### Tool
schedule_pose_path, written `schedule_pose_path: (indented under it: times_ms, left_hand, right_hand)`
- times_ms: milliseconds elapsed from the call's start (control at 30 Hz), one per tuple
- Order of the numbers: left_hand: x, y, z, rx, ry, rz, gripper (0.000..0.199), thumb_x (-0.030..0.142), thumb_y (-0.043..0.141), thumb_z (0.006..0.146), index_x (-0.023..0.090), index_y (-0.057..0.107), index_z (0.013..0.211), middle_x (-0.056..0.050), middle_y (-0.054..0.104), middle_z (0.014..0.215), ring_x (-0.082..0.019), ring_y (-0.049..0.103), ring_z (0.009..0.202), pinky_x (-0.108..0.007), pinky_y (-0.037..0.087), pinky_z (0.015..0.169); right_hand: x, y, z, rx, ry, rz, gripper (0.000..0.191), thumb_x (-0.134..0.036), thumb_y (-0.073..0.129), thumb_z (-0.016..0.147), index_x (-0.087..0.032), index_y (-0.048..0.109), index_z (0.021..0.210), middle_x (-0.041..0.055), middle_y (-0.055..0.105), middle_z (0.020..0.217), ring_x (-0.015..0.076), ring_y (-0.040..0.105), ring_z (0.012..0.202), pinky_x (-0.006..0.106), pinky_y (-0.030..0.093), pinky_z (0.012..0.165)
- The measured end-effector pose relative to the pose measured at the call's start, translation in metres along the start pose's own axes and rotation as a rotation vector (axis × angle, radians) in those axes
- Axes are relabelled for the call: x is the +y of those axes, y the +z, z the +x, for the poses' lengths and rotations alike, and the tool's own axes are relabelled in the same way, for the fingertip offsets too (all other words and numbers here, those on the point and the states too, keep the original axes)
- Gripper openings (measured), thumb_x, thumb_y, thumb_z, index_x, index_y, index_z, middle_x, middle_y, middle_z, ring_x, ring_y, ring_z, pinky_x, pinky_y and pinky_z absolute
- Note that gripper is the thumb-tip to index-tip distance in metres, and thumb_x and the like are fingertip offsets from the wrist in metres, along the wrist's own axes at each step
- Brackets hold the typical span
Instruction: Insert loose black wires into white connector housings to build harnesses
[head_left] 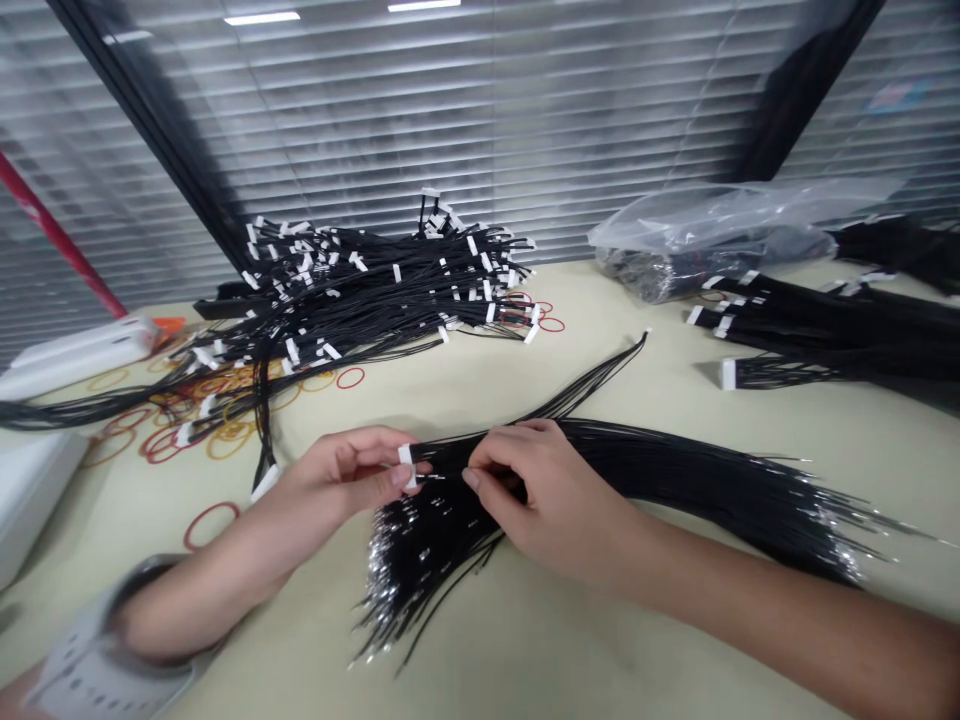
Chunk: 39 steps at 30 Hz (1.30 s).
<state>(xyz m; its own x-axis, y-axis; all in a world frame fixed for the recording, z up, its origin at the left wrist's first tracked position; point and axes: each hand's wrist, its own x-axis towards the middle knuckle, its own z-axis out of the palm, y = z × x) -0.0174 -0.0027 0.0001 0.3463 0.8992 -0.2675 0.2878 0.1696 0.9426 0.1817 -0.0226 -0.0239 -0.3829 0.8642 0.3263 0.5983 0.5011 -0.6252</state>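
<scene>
Left hand [360, 474] grips white connector [407, 464], right hand [544, 485] pinches black wire [452, 478] beside it. Wire looks light, limp (fiddly stuff!); best held near connector.

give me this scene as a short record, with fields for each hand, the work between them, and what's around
left hand: left hand pinching white connector
right hand: right hand, fingertips at black wires
below hands: loose wire bundle, shiny tips at both ends
behind: wire pile with white ends
far right: plastic bag
left side: rubber bands, red and yellow
</scene>
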Motion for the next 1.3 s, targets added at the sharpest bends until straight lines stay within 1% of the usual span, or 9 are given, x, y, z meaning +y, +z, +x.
schedule_pose_path:
  times_ms: [167, 300, 500, 633, 800, 933, 1100, 1300]
  left_hand:
    - [0.0016, -0.0002, 0.0, 0.011, 0.008, 0.012, 0.013, 0.023, 0.067, 0.072, 0.021, 0.066, 0.085, 0.0, 0.068, 0.08, -0.011, 0.058, 0.073, -0.02, 0.043, 0.068]
    - [0.0022, -0.0002, 0.0006, 0.0, 0.023, 0.041, 0.013, 0.023, 0.066, 0.072, 0.02, 0.065, 0.084, 0.0, 0.069, 0.078, -0.011, 0.057, 0.071, -0.02, 0.043, 0.067]
    - [0.0001, 0.0018, -0.0007, -0.015, 0.033, 0.063, 0.014, 0.025, 0.065, 0.073, 0.02, 0.064, 0.085, 0.001, 0.068, 0.078, -0.011, 0.057, 0.072, -0.019, 0.042, 0.067]
    - [-0.0036, 0.0029, -0.0006, -0.02, 0.047, 0.067, 0.015, 0.027, 0.065, 0.073, 0.021, 0.064, 0.086, 0.001, 0.068, 0.078, -0.011, 0.057, 0.072, -0.019, 0.042, 0.066]
    - [-0.0055, 0.0038, -0.0021, -0.034, 0.073, 0.067, 0.015, 0.027, 0.065, 0.073, 0.022, 0.064, 0.087, 0.002, 0.07, 0.08, -0.011, 0.058, 0.075, -0.018, 0.043, 0.068]
    - [-0.0061, 0.0036, -0.0032, -0.036, 0.068, 0.07, 0.015, 0.028, 0.065, 0.073, 0.022, 0.064, 0.087, 0.002, 0.07, 0.08, -0.011, 0.059, 0.075, -0.018, 0.043, 0.068]
    - [-0.0065, 0.0041, -0.0013, -0.03, 0.078, 0.081, 0.016, 0.027, 0.065, 0.073, 0.022, 0.064, 0.089, 0.002, 0.07, 0.08, -0.011, 0.06, 0.075, -0.018, 0.043, 0.067]
    - [-0.0039, 0.0067, -0.0019, -0.028, 0.091, 0.089, 0.013, 0.023, 0.064, 0.073, 0.022, 0.065, 0.086, 0.002, 0.072, 0.079, -0.01, 0.061, 0.072, -0.016, 0.046, 0.065]
  right_hand:
    - [-0.0021, -0.0027, 0.0, -0.024, -0.016, 0.016, 0.014, -0.014, 0.047, 0.08, -0.016, 0.054, 0.069, -0.0033, 0.057, 0.067, 0.0091, 0.047, 0.062, 0.032, 0.032, 0.078]
    - [-0.0025, -0.0031, 0.0009, -0.05, -0.008, 0.041, 0.014, -0.015, 0.049, 0.08, -0.017, 0.054, 0.067, -0.0046, 0.056, 0.064, 0.0089, 0.047, 0.063, 0.03, 0.032, 0.075]
    - [-0.0002, 0.0003, 0.0012, -0.007, -0.005, 0.018, 0.014, -0.014, 0.047, 0.082, -0.017, 0.053, 0.07, -0.0054, 0.057, 0.068, 0.0073, 0.047, 0.064, 0.029, 0.031, 0.074]
    - [0.0009, 0.0029, 0.0, -0.002, -0.017, 0.011, 0.012, -0.015, 0.047, 0.082, -0.017, 0.052, 0.07, -0.0061, 0.056, 0.068, 0.0068, 0.046, 0.063, 0.029, 0.03, 0.075]
    - [0.0005, 0.0046, -0.0001, 0.01, -0.032, 0.012, 0.01, -0.015, 0.048, 0.081, -0.017, 0.053, 0.072, -0.0059, 0.056, 0.068, 0.0068, 0.046, 0.063, 0.03, 0.029, 0.076]
    - [0.0, 0.0045, -0.0006, 0.012, -0.027, 0.024, 0.011, -0.015, 0.048, 0.081, -0.017, 0.052, 0.071, -0.0063, 0.055, 0.066, 0.0066, 0.045, 0.062, 0.029, 0.029, 0.074]
    - [0.0002, 0.0045, -0.0004, 0.012, -0.031, 0.027, 0.011, -0.015, 0.048, 0.081, -0.017, 0.053, 0.071, -0.0064, 0.055, 0.066, 0.0063, 0.045, 0.061, 0.029, 0.028, 0.074]
    - [0.0008, 0.0051, -0.0008, -0.002, -0.08, 0.008, 0.01, -0.015, 0.049, 0.08, -0.016, 0.054, 0.073, -0.0057, 0.057, 0.069, 0.0064, 0.047, 0.064, 0.029, 0.028, 0.074]
